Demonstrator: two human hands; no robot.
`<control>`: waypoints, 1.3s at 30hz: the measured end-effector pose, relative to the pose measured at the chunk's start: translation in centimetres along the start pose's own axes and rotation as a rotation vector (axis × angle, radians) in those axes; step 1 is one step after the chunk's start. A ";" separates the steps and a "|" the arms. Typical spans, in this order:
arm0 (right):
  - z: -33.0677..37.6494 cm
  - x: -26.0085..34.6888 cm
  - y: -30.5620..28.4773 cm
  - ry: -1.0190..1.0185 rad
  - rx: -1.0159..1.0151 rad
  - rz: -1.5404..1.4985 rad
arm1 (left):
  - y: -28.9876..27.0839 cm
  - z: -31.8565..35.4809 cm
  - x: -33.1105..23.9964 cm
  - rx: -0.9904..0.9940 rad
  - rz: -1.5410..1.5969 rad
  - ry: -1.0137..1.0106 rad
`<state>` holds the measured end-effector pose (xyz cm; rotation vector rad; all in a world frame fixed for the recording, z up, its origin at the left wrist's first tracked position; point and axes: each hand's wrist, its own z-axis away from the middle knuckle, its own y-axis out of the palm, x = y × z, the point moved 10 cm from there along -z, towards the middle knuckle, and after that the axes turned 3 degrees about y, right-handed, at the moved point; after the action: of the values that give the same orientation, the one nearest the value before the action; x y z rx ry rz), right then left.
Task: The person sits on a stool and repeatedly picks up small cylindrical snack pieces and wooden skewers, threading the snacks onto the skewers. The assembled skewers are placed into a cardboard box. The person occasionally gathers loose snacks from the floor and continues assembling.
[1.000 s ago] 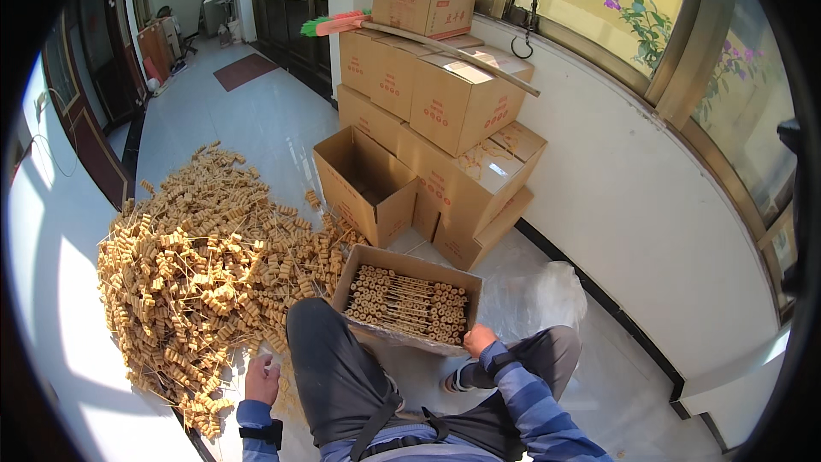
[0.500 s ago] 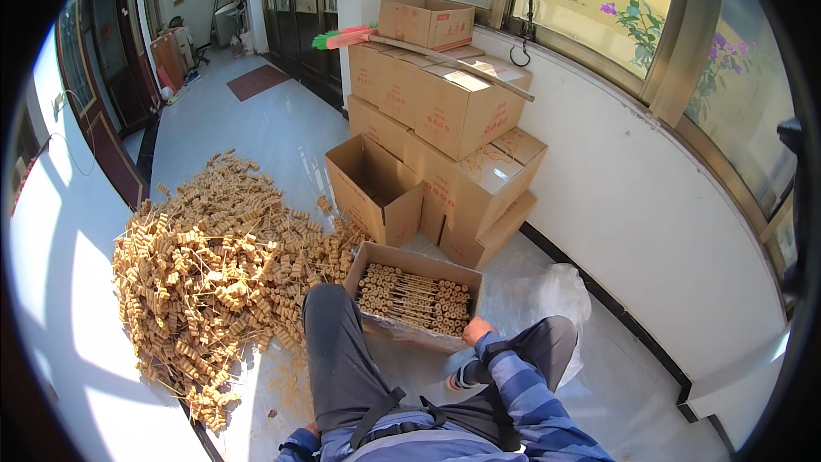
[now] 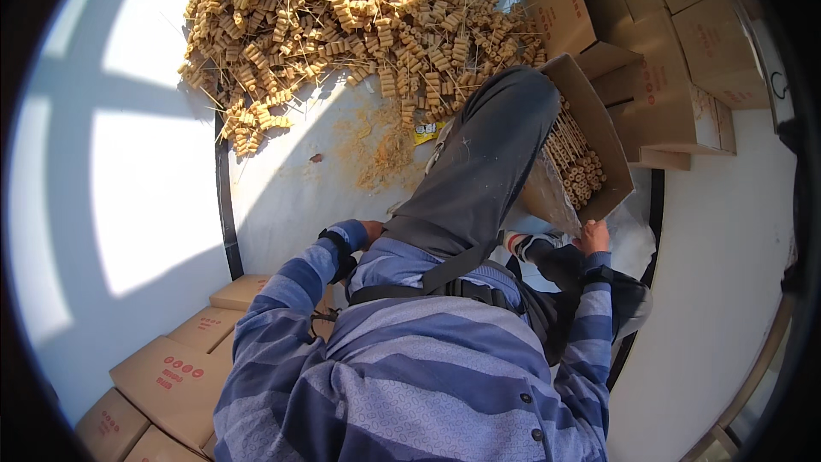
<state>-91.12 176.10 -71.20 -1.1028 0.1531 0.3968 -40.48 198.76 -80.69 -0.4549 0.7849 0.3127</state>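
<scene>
Pale floor point(image 3: 282, 197) lies beneath the work, crossed near its left edge by a dark strip point(image 3: 229, 231) and lit beyond it by broad patches of sun. From the head view, we record a heap of ridged tan pieces on sticks point(image 3: 342, 26) spread along the floor's far edge, with crumbs point(image 3: 380, 150) and a small yellow packet point(image 3: 426, 132) lying on its near side.

Right of the person's raised, grey-trousered left leg point(image 3: 479, 154), we find an open carton point(image 3: 599, 115) on the floor; packed rows of stick pieces point(image 3: 585, 175) show inside, partly hidden by the leg. We observe the right hand point(image 3: 593, 238) at the carton's near edge, its grip pinching the cardboard rim. Clear plastic point(image 3: 631, 239) lies just beside that hand.

We note the left hand point(image 3: 371, 231) by the left hip, below the near side of the heap. Its fingers are hidden, so we cannot tell how its grip stands. Stacked cartons point(image 3: 710, 43) stand toward the floor's far right corner; further cartons point(image 3: 171, 368) occupy its near left corner.
</scene>
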 end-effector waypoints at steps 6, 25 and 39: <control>-1.4 -3.2 5.4 0.099 0.043 -0.232 | -3.5 -0.2 4.6 -0.255 0.842 -0.453; 0.1 -3.8 -0.3 0.220 0.219 -0.545 | -24.3 -12.3 9.2 -0.714 0.978 -0.291; 3.4 -4.4 1.9 0.553 0.467 -1.150 | -34.7 -25.9 5.7 -0.665 0.925 -0.569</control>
<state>-96.14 178.88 -69.89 -0.6584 0.0683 -0.9400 -37.32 156.51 -91.35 -0.5567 0.2596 1.5251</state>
